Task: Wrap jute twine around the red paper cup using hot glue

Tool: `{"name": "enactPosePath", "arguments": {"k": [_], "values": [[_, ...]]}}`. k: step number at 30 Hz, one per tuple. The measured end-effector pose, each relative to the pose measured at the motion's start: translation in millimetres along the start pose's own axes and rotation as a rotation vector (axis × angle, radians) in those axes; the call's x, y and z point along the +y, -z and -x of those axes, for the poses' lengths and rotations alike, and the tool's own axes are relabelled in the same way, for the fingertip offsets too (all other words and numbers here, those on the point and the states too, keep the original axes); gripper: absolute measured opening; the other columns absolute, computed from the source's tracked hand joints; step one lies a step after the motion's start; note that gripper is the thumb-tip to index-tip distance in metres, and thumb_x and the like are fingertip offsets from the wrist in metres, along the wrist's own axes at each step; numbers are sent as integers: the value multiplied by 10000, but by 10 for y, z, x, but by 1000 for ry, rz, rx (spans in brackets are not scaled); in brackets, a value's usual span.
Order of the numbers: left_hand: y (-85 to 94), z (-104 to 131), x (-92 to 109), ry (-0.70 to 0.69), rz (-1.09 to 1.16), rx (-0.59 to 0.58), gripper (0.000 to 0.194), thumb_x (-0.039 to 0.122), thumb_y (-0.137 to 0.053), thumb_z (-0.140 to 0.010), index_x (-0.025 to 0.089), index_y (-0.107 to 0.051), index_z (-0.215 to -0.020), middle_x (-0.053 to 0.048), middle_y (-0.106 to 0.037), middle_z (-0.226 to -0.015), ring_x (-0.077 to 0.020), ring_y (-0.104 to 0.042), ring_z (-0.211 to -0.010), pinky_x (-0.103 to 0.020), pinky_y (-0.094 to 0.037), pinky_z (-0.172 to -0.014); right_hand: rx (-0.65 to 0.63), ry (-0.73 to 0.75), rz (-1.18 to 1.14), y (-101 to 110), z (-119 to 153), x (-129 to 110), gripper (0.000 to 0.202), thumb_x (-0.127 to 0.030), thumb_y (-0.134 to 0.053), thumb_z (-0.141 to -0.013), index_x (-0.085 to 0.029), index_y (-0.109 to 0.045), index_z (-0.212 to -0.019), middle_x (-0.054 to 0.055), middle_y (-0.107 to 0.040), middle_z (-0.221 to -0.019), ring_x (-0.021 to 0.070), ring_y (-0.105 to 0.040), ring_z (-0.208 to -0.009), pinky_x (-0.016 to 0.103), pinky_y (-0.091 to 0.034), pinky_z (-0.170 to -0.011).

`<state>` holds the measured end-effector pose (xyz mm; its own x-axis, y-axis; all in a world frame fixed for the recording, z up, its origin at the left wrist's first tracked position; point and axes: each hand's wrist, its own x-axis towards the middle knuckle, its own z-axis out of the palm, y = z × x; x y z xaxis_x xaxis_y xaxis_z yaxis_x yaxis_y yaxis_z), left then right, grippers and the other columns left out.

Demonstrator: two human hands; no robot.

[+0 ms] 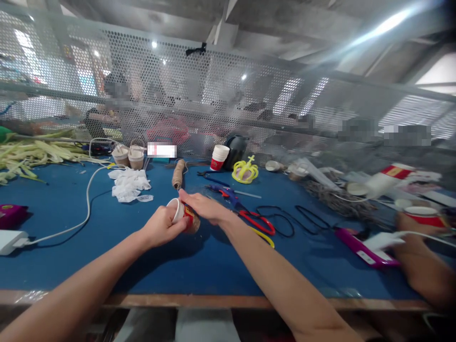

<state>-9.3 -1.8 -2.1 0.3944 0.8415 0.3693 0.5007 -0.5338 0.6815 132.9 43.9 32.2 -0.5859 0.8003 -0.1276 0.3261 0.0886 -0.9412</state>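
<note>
A red and white paper cup (pixel 177 210), tilted with its white mouth toward the left, is held over the blue table. My left hand (pixel 163 227) is closed around the mouth end of the cup. My right hand (pixel 201 205) lies along the top of the cup, its fingertips near the rim; what its fingers grip is partly hidden. Brown twine appears wrapped on the cup's lower end. Just behind my hands lies a spool of brown twine (pixel 178 174), with its near end close to my right fingertips. A blue glue gun (pixel 225 194) rests to the right.
Scissors with red handles (pixel 257 222), a yellow crown-shaped piece (pixel 245 171) and stacked cups (pixel 220 157) stand or lie beyond. White gloves (pixel 128 184) and a cable are left. At right, another person's hand (pixel 409 232) is by a cup and a purple power strip (pixel 368 249).
</note>
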Motion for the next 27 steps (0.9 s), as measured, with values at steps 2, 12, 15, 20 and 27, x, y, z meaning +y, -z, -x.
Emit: {"name": "enactPosePath", "arguments": {"k": [2,12,15,20,27], "values": [[1,4,-4,36,34,-6,267,299,-427,-758,163,-412,-529,55,-329,-480,-66,-277,-442,-219,-213,-453,47,26,-175,-72,-8,-15,360,-477,-562,-706,-143,-660,-797,32,-657,-771,113,-571,-703,236,-425,-686],[-4,-67,-67,420,707,-15,353,452,-540,-663,99,-555,-666,38,-447,-504,-54,-316,-436,-193,-223,-436,185,179,-464,149,288,-64,141,-283,-659,-659,-171,-655,-745,-17,-598,-687,52,-503,-592,189,-372,-539],[-12,-60,-69,458,772,-26,354,439,-575,-643,89,-587,-690,26,-497,-513,-58,-364,-437,-189,-253,-447,168,168,-456,171,351,-28,155,-270,-669,-646,-175,-650,-767,-15,-599,-698,60,-517,-600,209,-402,-575],[-15,-24,-31,450,730,-68,348,435,-570,-656,90,-605,-680,31,-496,-506,-55,-360,-443,-190,-252,-455,254,221,-283,167,354,34,164,-264,-661,-646,-158,-640,-769,-13,-594,-662,72,-520,-584,240,-425,-605],[-10,7,34,446,736,-88,327,431,-570,-650,108,-548,-603,43,-454,-492,-51,-320,-452,-188,-243,-460,379,243,-89,148,331,49,162,-272,-637,-662,-148,-636,-766,-23,-577,-623,69,-495,-551,230,-420,-583]]}}
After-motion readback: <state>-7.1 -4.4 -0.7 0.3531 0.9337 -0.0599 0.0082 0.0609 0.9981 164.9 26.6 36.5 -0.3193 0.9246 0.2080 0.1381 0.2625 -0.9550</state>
